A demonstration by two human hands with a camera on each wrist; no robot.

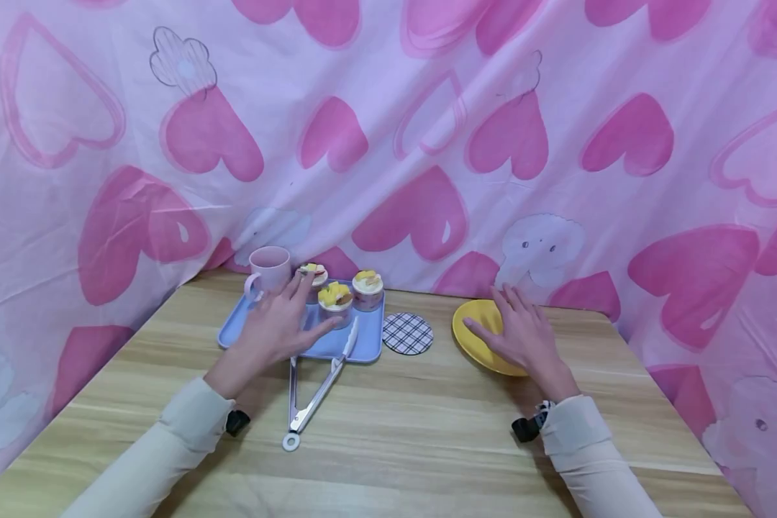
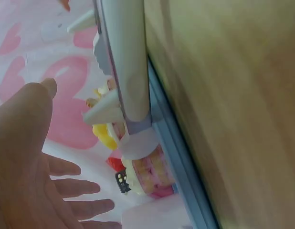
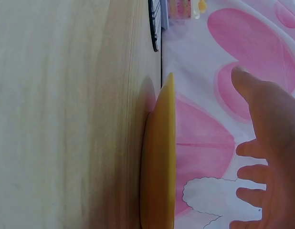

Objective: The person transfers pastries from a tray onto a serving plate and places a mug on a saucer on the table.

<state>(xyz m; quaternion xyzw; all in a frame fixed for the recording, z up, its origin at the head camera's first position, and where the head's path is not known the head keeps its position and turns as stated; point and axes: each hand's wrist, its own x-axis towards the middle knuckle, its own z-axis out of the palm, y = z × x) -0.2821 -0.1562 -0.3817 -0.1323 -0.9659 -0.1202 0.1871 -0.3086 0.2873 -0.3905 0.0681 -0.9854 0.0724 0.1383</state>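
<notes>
My left hand hovers with spread fingers over the blue tray and holds nothing. On that tray stand a pink mug and several dessert cups with yellow fruit on top, among them a front cup and a right cup. Metal tongs lean with their tips on the tray's front rim, their ring end on the table. Above the yellow plate my right hand is held with fingers extended, apart from the plate in the right wrist view.
A round checked coaster lies between the tray and the plate. The wooden table runs back to a pink heart-patterned cloth, which hangs behind it and along both sides.
</notes>
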